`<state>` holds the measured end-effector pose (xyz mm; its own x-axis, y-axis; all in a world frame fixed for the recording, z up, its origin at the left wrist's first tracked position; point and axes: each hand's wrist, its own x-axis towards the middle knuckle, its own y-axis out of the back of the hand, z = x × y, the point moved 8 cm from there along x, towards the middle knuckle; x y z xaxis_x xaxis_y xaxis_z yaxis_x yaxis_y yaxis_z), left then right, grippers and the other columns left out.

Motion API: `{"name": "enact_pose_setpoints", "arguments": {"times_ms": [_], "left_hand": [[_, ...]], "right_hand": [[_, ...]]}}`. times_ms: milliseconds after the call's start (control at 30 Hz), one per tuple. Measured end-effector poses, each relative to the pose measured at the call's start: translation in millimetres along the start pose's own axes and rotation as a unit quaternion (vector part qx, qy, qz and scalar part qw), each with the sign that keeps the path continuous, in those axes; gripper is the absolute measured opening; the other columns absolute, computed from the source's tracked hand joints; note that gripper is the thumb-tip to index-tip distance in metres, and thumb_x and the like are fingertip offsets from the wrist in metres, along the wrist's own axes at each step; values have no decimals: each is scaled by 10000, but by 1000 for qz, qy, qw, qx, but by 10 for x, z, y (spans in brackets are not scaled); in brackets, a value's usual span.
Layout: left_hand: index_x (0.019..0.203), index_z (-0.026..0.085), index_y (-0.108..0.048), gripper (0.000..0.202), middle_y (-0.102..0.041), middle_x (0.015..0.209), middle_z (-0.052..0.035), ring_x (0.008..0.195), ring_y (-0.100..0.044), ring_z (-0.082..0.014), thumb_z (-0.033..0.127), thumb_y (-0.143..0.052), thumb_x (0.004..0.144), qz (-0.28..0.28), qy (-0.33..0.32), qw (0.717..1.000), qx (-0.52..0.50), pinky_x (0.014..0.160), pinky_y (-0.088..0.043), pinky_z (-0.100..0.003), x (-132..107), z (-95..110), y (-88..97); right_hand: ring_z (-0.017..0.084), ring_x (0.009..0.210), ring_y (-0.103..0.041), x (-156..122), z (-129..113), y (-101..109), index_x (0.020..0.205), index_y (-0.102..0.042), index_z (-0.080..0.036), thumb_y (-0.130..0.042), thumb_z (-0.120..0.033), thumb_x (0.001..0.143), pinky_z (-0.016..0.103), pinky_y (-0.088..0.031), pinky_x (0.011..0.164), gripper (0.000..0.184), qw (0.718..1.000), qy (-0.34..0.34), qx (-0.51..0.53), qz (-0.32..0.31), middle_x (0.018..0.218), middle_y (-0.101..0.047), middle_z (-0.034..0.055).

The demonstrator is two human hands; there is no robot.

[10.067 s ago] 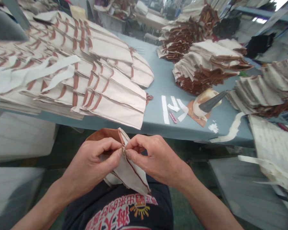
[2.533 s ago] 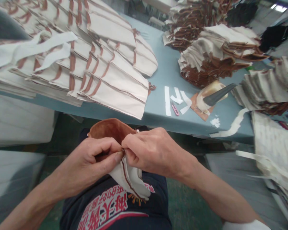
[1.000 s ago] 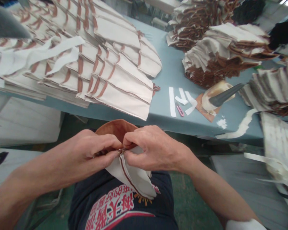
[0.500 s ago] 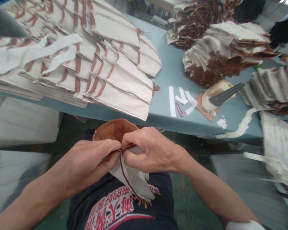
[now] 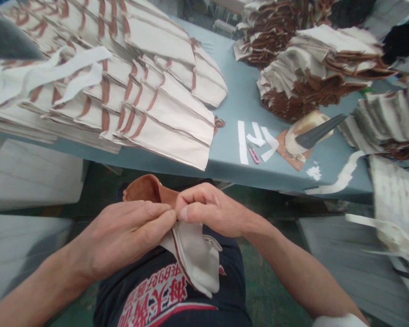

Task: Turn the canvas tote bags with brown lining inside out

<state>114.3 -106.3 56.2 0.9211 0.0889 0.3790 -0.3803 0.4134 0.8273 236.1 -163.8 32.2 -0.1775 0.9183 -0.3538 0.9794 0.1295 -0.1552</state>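
Sewn piece [image 5: 197,252]: showing cream cloth outside, brown inside, dark trim [image 5: 176,247] lining one seam.
Brown end [image 5: 141,188]: curling open.
Cream end [image 5: 206,274]: drooping at a slant.
Position: hanging pinched between left hand [image 5: 129,236] and right hand [image 5: 213,209], over dark clothing [image 5: 232,272].

Even, diffuse light; soft detail, stretched edges

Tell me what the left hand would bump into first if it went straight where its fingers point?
Probably the right hand, just ahead of the left hand. A bit of the cloth might sit between them; that spot is hidden.
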Motion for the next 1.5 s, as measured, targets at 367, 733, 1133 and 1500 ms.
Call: {"name": "enact_pose_setpoints", "arguments": {"times_ms": [367, 733, 1133, 1500], "left_hand": [[1144, 271, -665, 175, -846, 909, 59, 707, -818, -135, 160, -602, 1025, 87, 67, 994, -25, 741, -596, -220, -3, 119, 106], [1046, 260, -693, 149, -751, 811, 69, 652, -703, -120, 205, -561, 1088, -19, 97, 981, -168, 631, -461, -236, 70, -36, -10], [743, 224, -546, 346, -415, 635, 90, 530, -322, -91, 454, -725, 928, -33, 325, 793, -515, 457, -269, -187, -24, -201, -438], [778, 206, -658, 546, -578, 691, 14, 593, -490, -138, 519, -449, 1175, -31, 245, 882, -402, 509, -383, -231, -64, -285, -278]], "right_hand": [[82, 599, -438, -209, -244, 66, 751, -625, -186, -562, -188, 840, 213, -305, 558, 109, 944, 176, -254, 117, 633, -530, -61], [70, 548, -414, -270, -274, 69, 754, -629, -191, -556, -135, 849, 220, -330, 576, 132, 900, 255, -321, 147, 636, -551, -76], [76, 532, -346, -100, -54, 34, 743, -550, -221, -570, -199, 841, 207, -298, 511, 103, 956, 219, -156, 116, 614, -447, -93], [78, 537, -327, -44, 61, 34, 783, -590, -207, -652, -233, 851, 210, -304, 497, 95, 982, 170, -44, 64, 627, -448, -92]]}}
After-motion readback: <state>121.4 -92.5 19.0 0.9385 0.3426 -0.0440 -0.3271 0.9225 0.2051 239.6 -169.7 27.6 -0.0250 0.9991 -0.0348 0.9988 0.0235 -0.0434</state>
